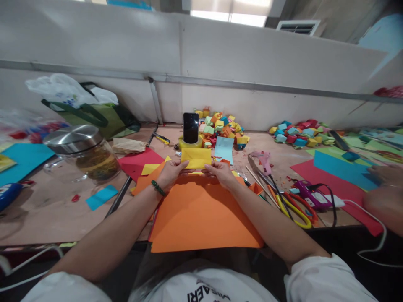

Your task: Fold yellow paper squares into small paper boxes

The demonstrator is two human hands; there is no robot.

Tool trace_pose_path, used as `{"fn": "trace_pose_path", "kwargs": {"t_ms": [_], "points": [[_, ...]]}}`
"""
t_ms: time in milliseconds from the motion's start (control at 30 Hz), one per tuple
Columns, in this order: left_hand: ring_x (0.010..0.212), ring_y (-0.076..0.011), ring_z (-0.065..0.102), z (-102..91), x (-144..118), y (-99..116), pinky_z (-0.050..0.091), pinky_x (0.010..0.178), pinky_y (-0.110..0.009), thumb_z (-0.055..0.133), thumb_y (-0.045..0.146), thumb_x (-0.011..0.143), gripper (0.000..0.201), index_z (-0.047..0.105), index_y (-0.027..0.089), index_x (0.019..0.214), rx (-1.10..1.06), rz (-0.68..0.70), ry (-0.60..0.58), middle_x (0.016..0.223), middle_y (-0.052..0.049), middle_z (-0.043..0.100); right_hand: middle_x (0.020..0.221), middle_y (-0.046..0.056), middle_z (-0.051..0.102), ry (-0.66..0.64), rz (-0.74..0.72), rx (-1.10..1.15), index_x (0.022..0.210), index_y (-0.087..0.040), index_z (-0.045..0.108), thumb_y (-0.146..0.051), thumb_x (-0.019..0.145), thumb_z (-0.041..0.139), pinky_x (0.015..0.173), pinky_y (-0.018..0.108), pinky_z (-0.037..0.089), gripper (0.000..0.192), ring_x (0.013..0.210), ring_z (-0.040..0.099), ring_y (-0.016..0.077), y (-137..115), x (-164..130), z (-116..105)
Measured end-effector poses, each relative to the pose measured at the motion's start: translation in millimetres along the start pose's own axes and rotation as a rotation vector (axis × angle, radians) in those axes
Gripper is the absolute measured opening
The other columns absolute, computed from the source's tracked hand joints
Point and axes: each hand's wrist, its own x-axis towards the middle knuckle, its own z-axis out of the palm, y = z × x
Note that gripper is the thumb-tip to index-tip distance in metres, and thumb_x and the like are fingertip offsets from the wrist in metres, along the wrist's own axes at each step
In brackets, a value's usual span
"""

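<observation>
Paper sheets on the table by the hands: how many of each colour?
Orange sheet: 1
Yellow paper, pinched by left hand and right hand: 1
Light blue sheet: 1
Red sheet: 1
Total: 4

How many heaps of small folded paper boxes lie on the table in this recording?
2. One heap of paper boxes lies at the wall behind the black phone; the second heap lies farther right along the wall. More may be hidden beyond the right edge.

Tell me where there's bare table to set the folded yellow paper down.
Bare wood lies left of the left hand, between the glass jar, the small blue paper scrap and the orange sheet. Right of the right hand it is crowded: scissors, glue gun, cables.
</observation>
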Motion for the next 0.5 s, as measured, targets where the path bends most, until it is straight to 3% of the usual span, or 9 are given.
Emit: {"fn": "trace_pose_path", "kwargs": {"t_ms": [100,233,500], "points": [[0.070,-0.0182,0.073,-1.4,-0.7,1.5,0.056,0.064,-0.023,0.076,0.026,0.074,0.021,0.072,0.009,0.085,-0.018,-0.033,-0.027,0.079,-0.011,0.076,0.069,0.002,0.072,0.034,-0.030,0.008,0.071,-0.017,0.065,-0.045,0.047,0.087,0.057,0.023,0.054,0.043,0.063,0.070,0.0163,-2.2,-0.3,-1.6],[0.067,-0.0174,0.072,-3.0,-2.2,2.7,0.055,0.060,-0.022,0.077,0.022,0.072,0.016,0.071,0.010,0.081,0.011,-0.041,-0.028,0.074,-0.011,0.075,0.066,0.001,0.072,0.046,-0.068,-0.028,0.070,-0.018,0.064,-0.045,0.049,0.086,0.059,0.024,0.055,0.040,0.063,0.071,0.0167,-7.3,-2.4,-2.1],[0.063,-0.0141,0.070,-5.8,-2.8,1.9,0.055,0.064,-0.021,0.086,0.023,0.058,0.027,0.072,0.010,0.076,0.054,-0.019,-0.084,0.070,-0.007,0.074,0.076,0.003,0.074,0.002,-0.011,-0.004,0.084,-0.018,0.067,-0.043,0.055,0.085,0.054,0.024,0.056,0.041,0.061,0.070,0.0167,-5.7,-3.1,1.0]]}}
